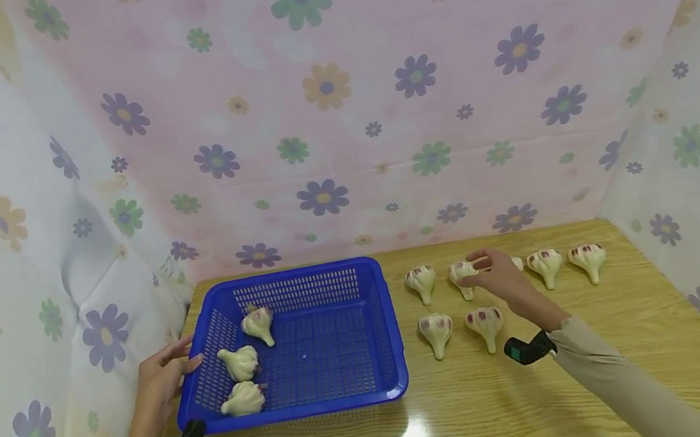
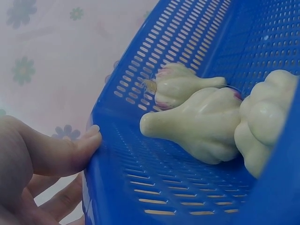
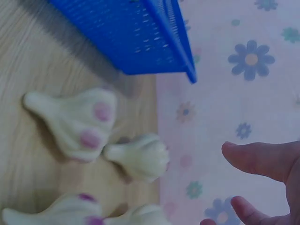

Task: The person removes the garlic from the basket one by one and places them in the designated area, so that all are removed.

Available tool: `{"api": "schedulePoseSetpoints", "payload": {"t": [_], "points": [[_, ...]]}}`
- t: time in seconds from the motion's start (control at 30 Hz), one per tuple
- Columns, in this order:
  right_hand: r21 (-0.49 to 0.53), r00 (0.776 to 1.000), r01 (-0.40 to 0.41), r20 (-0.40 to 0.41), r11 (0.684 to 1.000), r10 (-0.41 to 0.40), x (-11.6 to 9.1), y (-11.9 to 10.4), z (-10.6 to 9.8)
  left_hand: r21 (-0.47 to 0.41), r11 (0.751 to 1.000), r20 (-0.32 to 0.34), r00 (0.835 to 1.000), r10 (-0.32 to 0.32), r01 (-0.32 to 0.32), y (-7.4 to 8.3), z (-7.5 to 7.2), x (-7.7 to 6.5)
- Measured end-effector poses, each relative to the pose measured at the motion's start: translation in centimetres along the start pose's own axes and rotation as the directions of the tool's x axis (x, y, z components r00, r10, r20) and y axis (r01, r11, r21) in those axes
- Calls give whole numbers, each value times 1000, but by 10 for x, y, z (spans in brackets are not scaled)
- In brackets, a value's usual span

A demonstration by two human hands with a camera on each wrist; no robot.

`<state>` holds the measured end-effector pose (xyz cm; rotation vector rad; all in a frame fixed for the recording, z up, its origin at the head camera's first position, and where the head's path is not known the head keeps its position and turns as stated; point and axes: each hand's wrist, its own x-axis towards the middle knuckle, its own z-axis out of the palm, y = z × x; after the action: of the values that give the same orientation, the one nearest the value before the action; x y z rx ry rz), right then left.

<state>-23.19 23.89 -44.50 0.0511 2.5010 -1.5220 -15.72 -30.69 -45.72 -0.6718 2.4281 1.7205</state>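
Observation:
Garlic bulbs with purple marks lie on the wooden table to the right of a blue plastic basket (image 1: 327, 406). Three more bulbs, among them a garlic bulb (image 1: 259, 325) near the back, lie along the basket's left side. At the left rim my left hand (image 1: 158, 385) holds the basket, its thumb (image 2: 77, 147) on the edge and its other fingers outside the wall. My right hand (image 1: 505, 285) hovers over the back row with thumb and fingers apart and holds nothing. It partly covers a garlic bulb (image 1: 464, 279) and another just right of it.
Nearer the front lie two bulbs, a garlic bulb (image 1: 437, 334) and a second garlic bulb (image 1: 486, 327). Farther right in the back row is a garlic bulb (image 1: 588, 262). Flowered cloth (image 1: 379, 143) closes off the table's back and sides.

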Motion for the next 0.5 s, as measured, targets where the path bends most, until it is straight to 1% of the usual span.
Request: {"api": "schedulePoseSetpoints", "payload": {"t": [0.1,0.23,0.4,0.5], "points": [[4,999,32,32,999,-32,4,-16,6,1,1000,-7,1000,0,0,0,1,-1],[42,993,73,86,996,-76,5,-40,17,4,1000,-13,1000,8,-8,1,2,0],[99,980,114,151,989,-128,8,-67,35,8,1000,-10,1000,11,-11,1,1,0],[122,970,145,180,982,-165,11,-79,48,13,1000,-8,1000,9,-9,0,1,0]]}}
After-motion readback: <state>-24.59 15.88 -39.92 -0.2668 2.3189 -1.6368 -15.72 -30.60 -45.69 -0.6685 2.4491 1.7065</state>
